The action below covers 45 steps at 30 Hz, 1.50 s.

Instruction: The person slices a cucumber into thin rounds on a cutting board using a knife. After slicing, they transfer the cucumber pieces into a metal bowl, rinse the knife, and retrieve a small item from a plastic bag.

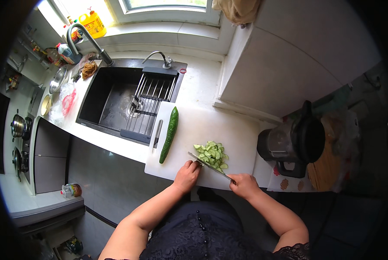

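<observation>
My right hand (244, 186) is closed round the handle of a kitchen knife (212, 166), whose blade slants up and left across the near part of a white cutting board (237, 125). Beside the blade, on its near left side, my left hand (187, 176) rests at the board's front edge with its fingers curled together. Whatever those fingers hold is hidden. Just beyond the blade lies a loose pile of green cucumber slices (212, 151). A whole cucumber (169, 134) lies lengthwise on the left part of the board, apart from both hands.
Left of the board is a dark sink (103, 99) with a metal drying rack (148, 102) and a tall faucet (88, 37). A blender (285, 145) stands to the right. Plastic bags (66, 102) and a metal bowl (58, 80) sit on the left counter.
</observation>
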Tool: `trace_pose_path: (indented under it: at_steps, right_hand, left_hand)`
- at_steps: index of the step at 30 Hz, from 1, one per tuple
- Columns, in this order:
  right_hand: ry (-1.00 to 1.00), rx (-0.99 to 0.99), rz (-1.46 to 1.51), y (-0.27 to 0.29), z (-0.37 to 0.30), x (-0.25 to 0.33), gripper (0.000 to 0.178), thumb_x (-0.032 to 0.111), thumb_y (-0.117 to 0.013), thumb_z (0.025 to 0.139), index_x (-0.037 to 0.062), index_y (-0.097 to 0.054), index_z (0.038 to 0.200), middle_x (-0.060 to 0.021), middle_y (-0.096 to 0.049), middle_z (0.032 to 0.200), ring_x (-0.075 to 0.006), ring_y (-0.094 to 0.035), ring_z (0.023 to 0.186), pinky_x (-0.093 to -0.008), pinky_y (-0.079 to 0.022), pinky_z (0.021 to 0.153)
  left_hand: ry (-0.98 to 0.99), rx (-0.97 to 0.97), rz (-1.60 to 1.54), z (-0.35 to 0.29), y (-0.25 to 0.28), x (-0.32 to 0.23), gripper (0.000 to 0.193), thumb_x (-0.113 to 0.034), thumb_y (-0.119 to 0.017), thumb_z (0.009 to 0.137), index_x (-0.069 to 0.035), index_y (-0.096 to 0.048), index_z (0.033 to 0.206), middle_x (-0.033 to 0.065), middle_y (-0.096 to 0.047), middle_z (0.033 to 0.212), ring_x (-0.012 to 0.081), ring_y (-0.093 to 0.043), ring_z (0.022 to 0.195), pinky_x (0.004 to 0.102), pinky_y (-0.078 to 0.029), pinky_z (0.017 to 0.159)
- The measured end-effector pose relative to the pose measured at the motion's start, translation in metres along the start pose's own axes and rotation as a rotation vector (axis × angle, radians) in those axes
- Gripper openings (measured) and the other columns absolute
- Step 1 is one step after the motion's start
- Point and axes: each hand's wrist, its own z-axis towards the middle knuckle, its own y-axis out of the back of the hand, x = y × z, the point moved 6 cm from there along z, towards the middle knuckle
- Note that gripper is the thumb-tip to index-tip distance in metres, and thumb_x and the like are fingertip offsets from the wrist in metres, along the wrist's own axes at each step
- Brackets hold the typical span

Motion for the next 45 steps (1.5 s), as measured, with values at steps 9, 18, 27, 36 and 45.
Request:
trace_pose_path:
  at_steps: [9, 18, 27, 36, 45]
  right_hand:
    - [-0.101, 0.131, -0.003, -0.018, 0.01, 0.006, 0.035, 0.02, -0.055, 0.08, 0.0208, -0.071, 0.111, -0.0157, -0.069, 0.086, -0.0378, -0.066, 0.082, -0.0476, -0.054, 0.078]
    - [-0.016, -0.057, -0.002, -0.023, 0.016, 0.001, 0.031, 0.02, -0.058, 0.081, 0.0206, -0.07, 0.11, -0.0152, -0.07, 0.086, -0.0361, -0.067, 0.08, -0.0473, -0.054, 0.075]
    - [0.043, -0.039, -0.067, -0.005, -0.004, 0.01, 0.031, 0.017, -0.059, 0.08, 0.0187, -0.071, 0.107, -0.0132, -0.069, 0.083, -0.0346, -0.066, 0.076, -0.0456, -0.055, 0.072]
    - [-0.076, 0.108, -0.043, -0.034, 0.018, 0.002, 0.035, 0.022, -0.057, 0.08, 0.0194, -0.07, 0.112, -0.0148, -0.07, 0.086, -0.0367, -0.067, 0.08, -0.0475, -0.054, 0.078]
    - [-0.012, 0.023, -0.025, -0.007, 0.003, 0.004, 0.034, 0.019, -0.057, 0.08, 0.0199, -0.071, 0.111, -0.0138, -0.07, 0.088, -0.0349, -0.067, 0.083, -0.0469, -0.054, 0.078]
  left_hand:
    - [-0.006, -0.032, -0.009, 0.001, 0.004, -0.001, 0.032, -0.005, -0.055, 0.075, -0.001, -0.065, 0.105, 0.0101, -0.06, 0.106, 0.0277, -0.056, 0.097, 0.0336, -0.051, 0.083]
    - [0.057, -0.04, -0.017, -0.004, 0.004, 0.006, 0.031, -0.009, -0.056, 0.076, -0.002, -0.065, 0.104, 0.0106, -0.059, 0.108, 0.0277, -0.055, 0.101, 0.0329, -0.052, 0.084]
    - [0.007, -0.068, 0.05, -0.003, 0.01, -0.002, 0.03, -0.008, -0.056, 0.073, -0.003, -0.065, 0.101, 0.0047, -0.058, 0.103, 0.0239, -0.052, 0.085, 0.0345, -0.05, 0.065]
    - [0.028, -0.01, 0.071, -0.002, 0.012, -0.005, 0.034, -0.011, -0.056, 0.074, -0.004, -0.065, 0.106, 0.004, -0.057, 0.106, 0.023, -0.052, 0.085, 0.0329, -0.049, 0.066]
    - [0.07, 0.038, 0.047, -0.005, 0.008, -0.002, 0.034, -0.007, -0.055, 0.072, -0.002, -0.065, 0.104, 0.0089, -0.059, 0.109, 0.0272, -0.054, 0.089, 0.035, -0.051, 0.075]
